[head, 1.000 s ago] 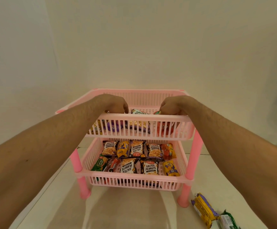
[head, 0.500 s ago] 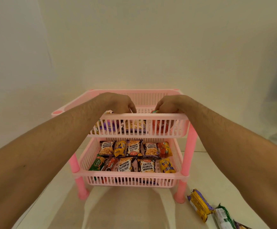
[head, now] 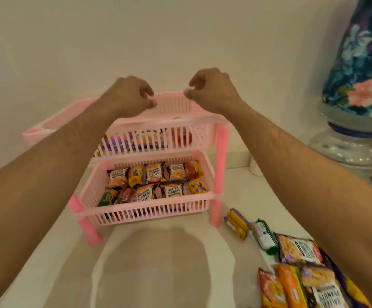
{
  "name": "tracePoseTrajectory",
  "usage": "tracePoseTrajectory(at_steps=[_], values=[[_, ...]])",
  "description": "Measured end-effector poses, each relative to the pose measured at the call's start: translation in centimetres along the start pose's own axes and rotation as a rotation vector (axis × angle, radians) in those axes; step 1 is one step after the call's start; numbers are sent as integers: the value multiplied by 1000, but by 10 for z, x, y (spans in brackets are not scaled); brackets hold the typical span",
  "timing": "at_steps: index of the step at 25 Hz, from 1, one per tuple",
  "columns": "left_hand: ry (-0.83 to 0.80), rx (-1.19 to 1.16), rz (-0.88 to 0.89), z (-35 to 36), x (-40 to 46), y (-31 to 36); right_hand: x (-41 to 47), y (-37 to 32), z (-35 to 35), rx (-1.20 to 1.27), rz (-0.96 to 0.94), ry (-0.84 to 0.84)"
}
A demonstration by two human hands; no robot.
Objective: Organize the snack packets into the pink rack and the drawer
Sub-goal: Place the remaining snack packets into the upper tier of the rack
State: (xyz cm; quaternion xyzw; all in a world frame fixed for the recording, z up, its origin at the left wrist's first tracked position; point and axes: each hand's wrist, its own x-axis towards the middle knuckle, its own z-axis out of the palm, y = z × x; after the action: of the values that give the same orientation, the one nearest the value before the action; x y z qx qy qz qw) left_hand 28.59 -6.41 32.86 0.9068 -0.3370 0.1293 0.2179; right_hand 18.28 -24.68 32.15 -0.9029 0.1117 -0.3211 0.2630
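Both hands, the left hand (head: pixel 131 94) and the right hand (head: pixel 211 92), hover loosely curled and empty above the pink rack (head: pixel 158 130), so reaching for the loose packets (head: pixel 298 252) lying at its right could nudge this light rack.

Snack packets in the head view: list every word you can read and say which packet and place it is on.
"SALTED PEANUTS" – peanut packet, front row of the lower rack tray.
"SALTED PEANUTS" – back-row packet, left, same tray.
"SALTED PEANUTS", upside down – floor packet, bottom right.
Other packets in the rack and on the floor: print too small or blurred to read.
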Motion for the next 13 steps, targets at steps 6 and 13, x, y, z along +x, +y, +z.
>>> tracePoseTrajectory(at_steps=[6, 13], values=[[376, -372, 338, 35, -67, 62, -90, 33, -30, 150, 13, 278], [143, -485, 423, 147, -142, 113, -205, 120, -42, 16, 315, 169]])
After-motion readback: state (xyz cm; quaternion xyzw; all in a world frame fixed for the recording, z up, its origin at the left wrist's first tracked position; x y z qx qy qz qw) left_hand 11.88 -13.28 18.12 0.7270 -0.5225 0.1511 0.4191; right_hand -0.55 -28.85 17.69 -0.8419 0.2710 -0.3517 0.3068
